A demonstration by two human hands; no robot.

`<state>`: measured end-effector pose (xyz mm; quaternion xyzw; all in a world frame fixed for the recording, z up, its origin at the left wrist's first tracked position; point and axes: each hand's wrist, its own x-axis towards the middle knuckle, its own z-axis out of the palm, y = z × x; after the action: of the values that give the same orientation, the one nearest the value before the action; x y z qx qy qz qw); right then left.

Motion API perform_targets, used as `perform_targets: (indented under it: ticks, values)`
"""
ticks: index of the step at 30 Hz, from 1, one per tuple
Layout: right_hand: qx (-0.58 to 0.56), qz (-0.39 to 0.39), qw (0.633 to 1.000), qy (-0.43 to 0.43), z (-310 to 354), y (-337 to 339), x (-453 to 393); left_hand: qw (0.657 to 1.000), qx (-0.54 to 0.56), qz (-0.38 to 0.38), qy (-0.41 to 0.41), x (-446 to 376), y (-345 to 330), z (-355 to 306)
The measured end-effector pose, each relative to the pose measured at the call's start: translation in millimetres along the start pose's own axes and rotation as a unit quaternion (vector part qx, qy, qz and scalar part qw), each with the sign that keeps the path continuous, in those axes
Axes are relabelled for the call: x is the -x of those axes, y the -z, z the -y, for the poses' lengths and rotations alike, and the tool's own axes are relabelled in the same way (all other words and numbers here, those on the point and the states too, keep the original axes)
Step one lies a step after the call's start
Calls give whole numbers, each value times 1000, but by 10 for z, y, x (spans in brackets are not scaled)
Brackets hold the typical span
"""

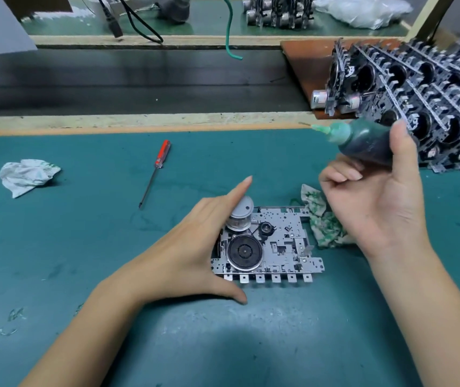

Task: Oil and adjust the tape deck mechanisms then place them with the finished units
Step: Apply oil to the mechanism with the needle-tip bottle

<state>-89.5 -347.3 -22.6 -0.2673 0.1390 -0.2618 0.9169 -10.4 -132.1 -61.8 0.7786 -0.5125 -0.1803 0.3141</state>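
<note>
My right hand [374, 196] is raised above the tabletop [83, 247], thumb and curled fingers wrapped round the dark green oil bottle [368, 143], its pale nozzle pointing away to the left and not yet over any part. My left hand [184, 255] lies flat with fingers straight, its edge pressed against the near left side of one tape deck mechanism [268, 247], forefinger reaching past the silver motor [240, 213]. That unit sits flat between my two hands, flywheel up.

I judge this one is at the oiling step: steadied, bottle ready, no drop placed that I can see. Adjustment and setting it away remain.

Just under my right wrist lies a stained rag [323, 222]. Beyond my left hand lies a red-handled screwdriver [156, 171], likely for the adjusting, and further left a crumpled cloth [28, 175]. Behind my right hand stands a stacked batch of mechanisms [430, 101]; whether finished or waiting, I cannot tell.
</note>
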Motion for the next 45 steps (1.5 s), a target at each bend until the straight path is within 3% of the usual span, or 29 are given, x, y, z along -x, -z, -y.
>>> perform_targets:
  ticks: [19, 34, 36, 39, 41, 43, 45]
  values:
    - [34, -12, 996, -82, -118, -1, 20, 1000, -7, 0, -5, 3, 53, -3]
    - [5, -30, 996, -81, -90, 12, -3, 1000, 7, 13, -5, 28, 65, 7]
    - [3, -34, 996, -82, -75, -1, 7, 997, 57, -23, 53, -3, 26, -73]
    - [-21, -38, 997, -70, -43, -38, 29, 966, 110, -187, 143, -138, -163, -186]
    - [-61, -40, 995, -63, 4, -57, 38, 944, 83, -270, 169, -236, -234, -256]
    - [-114, -46, 991, -60, 80, -58, 52, 926, 96, -302, 204, -293, -220, -283]
    - [-160, -43, 985, -51, 161, -58, 76, 889, 223, -317, 242, -322, -134, -307]
